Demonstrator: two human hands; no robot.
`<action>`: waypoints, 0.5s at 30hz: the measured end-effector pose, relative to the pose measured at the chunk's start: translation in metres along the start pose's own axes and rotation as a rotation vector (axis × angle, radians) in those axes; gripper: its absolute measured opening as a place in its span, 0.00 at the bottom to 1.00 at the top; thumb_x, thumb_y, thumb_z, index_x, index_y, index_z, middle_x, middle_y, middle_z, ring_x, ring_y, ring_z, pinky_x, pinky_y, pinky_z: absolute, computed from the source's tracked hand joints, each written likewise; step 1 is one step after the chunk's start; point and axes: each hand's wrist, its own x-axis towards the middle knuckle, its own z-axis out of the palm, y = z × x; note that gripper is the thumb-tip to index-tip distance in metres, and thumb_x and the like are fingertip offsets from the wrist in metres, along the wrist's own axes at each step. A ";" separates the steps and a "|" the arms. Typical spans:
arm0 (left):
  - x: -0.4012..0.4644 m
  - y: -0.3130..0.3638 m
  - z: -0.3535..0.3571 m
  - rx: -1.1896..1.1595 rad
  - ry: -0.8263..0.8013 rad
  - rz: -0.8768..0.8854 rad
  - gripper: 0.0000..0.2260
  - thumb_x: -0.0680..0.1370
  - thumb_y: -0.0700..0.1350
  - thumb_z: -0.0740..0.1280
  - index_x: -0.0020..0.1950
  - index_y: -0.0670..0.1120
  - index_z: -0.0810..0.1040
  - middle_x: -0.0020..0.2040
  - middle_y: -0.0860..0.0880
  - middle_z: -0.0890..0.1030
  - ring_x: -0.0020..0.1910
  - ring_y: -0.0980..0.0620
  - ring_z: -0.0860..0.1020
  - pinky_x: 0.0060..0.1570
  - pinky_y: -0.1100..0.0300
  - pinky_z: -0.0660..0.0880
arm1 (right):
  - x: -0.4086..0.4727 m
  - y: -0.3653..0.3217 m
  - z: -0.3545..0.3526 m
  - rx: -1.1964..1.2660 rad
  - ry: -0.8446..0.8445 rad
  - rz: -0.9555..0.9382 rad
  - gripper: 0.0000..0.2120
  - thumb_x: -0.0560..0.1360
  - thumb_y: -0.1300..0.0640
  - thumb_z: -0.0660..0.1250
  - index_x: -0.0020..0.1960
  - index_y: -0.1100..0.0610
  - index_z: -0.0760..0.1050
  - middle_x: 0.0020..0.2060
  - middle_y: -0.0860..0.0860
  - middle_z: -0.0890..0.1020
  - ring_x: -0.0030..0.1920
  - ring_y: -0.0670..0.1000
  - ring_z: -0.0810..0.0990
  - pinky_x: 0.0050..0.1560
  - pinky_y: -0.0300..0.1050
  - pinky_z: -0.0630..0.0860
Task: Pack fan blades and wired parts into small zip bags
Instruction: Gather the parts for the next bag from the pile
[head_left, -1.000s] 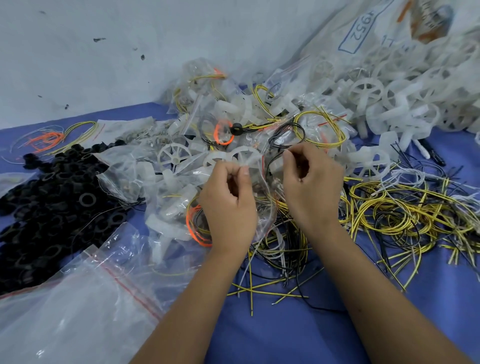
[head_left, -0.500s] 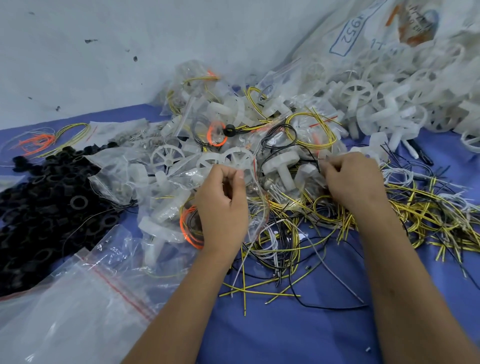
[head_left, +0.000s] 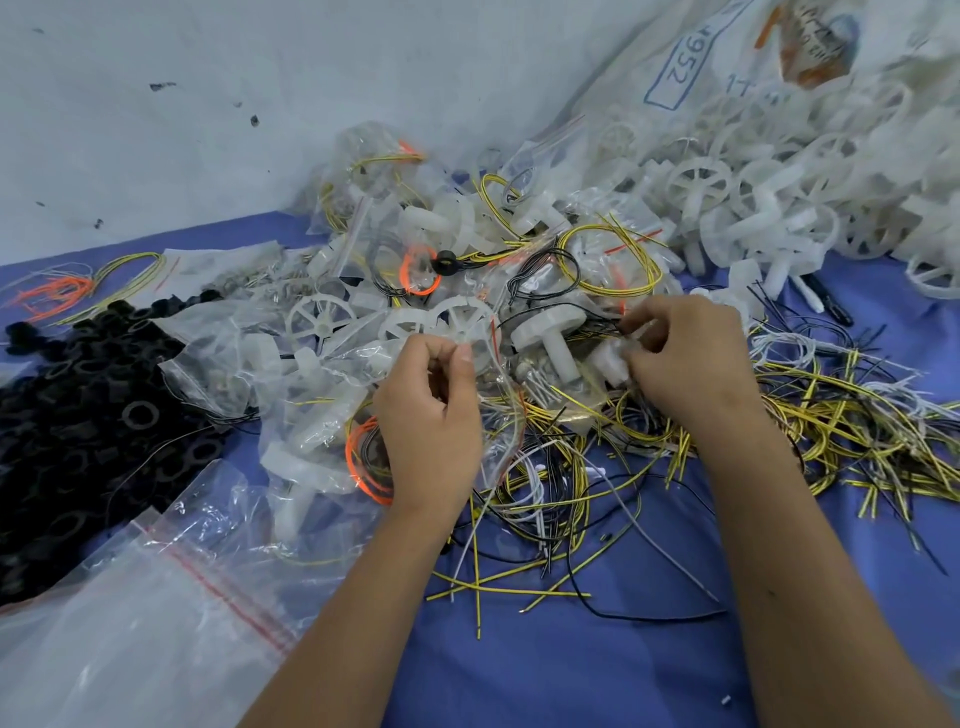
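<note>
My left hand (head_left: 428, 415) pinches the top edge of a small clear zip bag (head_left: 493, 415) at the middle of the table. My right hand (head_left: 685, 358) is to its right, fingers closed on a small white plastic part (head_left: 610, 364) and thin wires at the edge of the wire tangle. A white fan blade with a stem (head_left: 550, 338) lies between the two hands. Filled zip bags (head_left: 322, 343) with white blades and coloured wires pile up behind my left hand. Loose yellow, black and white wires (head_left: 831, 415) spread to the right.
A heap of black rings (head_left: 78, 415) covers the left side. Empty zip bags with red strips (head_left: 156, 597) lie at the front left. A big bag of white fan blades (head_left: 779, 182) rises at the back right. A blue cloth (head_left: 571, 665) covers the table below a pale wall.
My right hand left the bag's top edge, moved right into the wire pile and closed on a white part with wires. My left hand kept its pinch on the bag.
</note>
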 end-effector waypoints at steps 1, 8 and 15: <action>0.000 0.000 0.000 0.001 0.001 0.000 0.11 0.82 0.45 0.66 0.40 0.49 0.72 0.31 0.55 0.72 0.30 0.53 0.70 0.33 0.57 0.68 | 0.000 0.000 0.000 0.018 0.049 -0.012 0.08 0.74 0.60 0.73 0.52 0.53 0.84 0.39 0.52 0.84 0.41 0.53 0.82 0.48 0.45 0.79; 0.001 0.000 0.001 0.001 0.018 0.009 0.10 0.81 0.46 0.66 0.40 0.49 0.72 0.31 0.56 0.73 0.30 0.55 0.71 0.33 0.60 0.69 | 0.000 -0.007 -0.001 0.369 0.347 -0.190 0.05 0.76 0.61 0.72 0.51 0.55 0.84 0.36 0.40 0.82 0.37 0.38 0.80 0.42 0.33 0.77; 0.001 0.000 0.000 -0.003 0.021 -0.002 0.10 0.81 0.45 0.66 0.40 0.50 0.72 0.33 0.56 0.74 0.31 0.56 0.71 0.33 0.63 0.68 | 0.002 -0.019 -0.008 1.386 0.255 -0.119 0.07 0.77 0.67 0.70 0.46 0.55 0.82 0.39 0.50 0.82 0.42 0.51 0.81 0.49 0.48 0.79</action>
